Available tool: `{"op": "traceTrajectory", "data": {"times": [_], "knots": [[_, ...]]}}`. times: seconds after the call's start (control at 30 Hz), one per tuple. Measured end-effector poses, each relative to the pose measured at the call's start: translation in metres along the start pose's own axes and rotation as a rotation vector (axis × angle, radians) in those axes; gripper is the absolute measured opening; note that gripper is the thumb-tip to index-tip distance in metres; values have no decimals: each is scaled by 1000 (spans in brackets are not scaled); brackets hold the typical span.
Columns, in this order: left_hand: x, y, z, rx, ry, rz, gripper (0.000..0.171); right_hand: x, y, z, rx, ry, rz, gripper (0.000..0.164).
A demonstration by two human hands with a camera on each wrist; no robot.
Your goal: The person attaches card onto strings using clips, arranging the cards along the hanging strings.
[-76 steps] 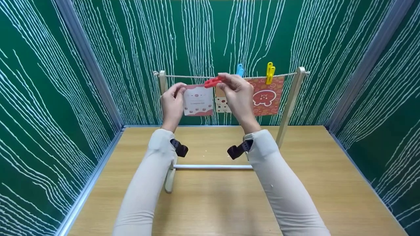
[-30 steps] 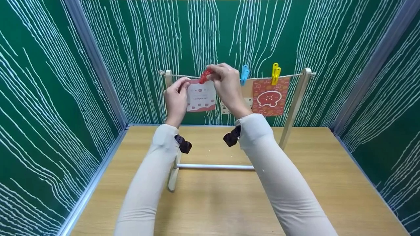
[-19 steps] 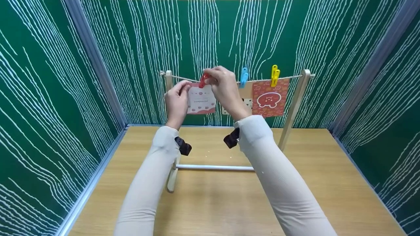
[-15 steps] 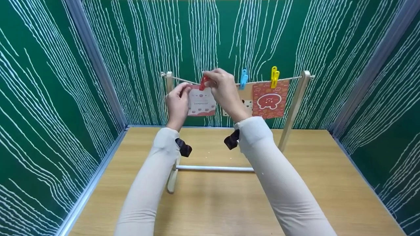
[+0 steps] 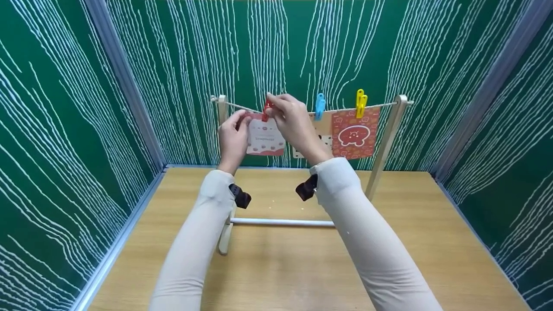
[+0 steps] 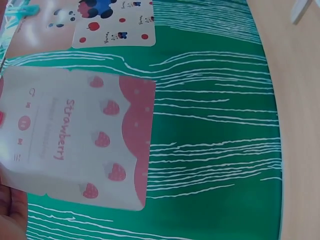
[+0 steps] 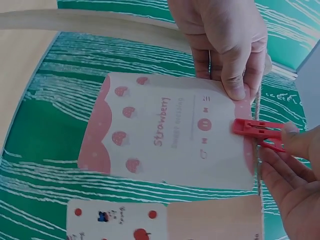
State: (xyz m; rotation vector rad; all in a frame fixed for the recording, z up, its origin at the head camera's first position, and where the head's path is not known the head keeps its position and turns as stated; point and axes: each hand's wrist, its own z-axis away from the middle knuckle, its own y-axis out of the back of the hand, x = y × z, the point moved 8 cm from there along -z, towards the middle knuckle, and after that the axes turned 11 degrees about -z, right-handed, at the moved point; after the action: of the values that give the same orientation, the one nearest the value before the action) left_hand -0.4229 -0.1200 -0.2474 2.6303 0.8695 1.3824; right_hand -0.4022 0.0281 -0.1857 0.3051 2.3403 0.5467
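A white card with pink edges and strawberries [image 7: 165, 130] hangs against the rope, its upper left corner pinched by my left hand [image 5: 233, 136]. My right hand [image 5: 293, 123] pinches a red clothespin [image 7: 257, 129], whose jaws lie over the card's top edge and the rope [image 7: 258, 175]. To the right, a peach-and-white card [image 5: 323, 125] hangs under a blue clothespin [image 5: 319, 106], partly hidden by my right hand. Beyond it a red card with a bear outline [image 5: 354, 134] hangs under a yellow clothespin [image 5: 361, 103].
The rope runs between two wooden posts, the right post [image 5: 386, 147] in plain view and the left post [image 5: 222, 109] partly behind my left hand. A white bar [image 5: 281, 222] joins them low down. Beneath is a wooden table [image 5: 276, 268], with green white-streaked walls [image 5: 185, 52] around it.
My right hand has brought the red clothespin left and turned it upright onto the card's top edge. The rope has been drawn downward near it. My left hand keeps its pinch on the card.
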Motion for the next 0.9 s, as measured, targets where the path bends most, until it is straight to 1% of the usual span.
{"op": "traceTrajectory", "data": {"times": [0.17,0.33,0.53,0.7,0.9], "knots": [[1,-1,-1,3,-12,14,22,3,2,2,21,-2,-24,39],[1,-2,-2,-20,-6,25,23,6,5,3,36,-28,-57,38],[2,-2,-1,-47,9,22,26,11,12,6,77,-47,-145,35],[4,-1,-1,-37,7,2,25,12,16,9,83,-46,-216,36],[6,1,-2,-17,-10,-42,28,15,18,13,63,-54,-274,37]]}}
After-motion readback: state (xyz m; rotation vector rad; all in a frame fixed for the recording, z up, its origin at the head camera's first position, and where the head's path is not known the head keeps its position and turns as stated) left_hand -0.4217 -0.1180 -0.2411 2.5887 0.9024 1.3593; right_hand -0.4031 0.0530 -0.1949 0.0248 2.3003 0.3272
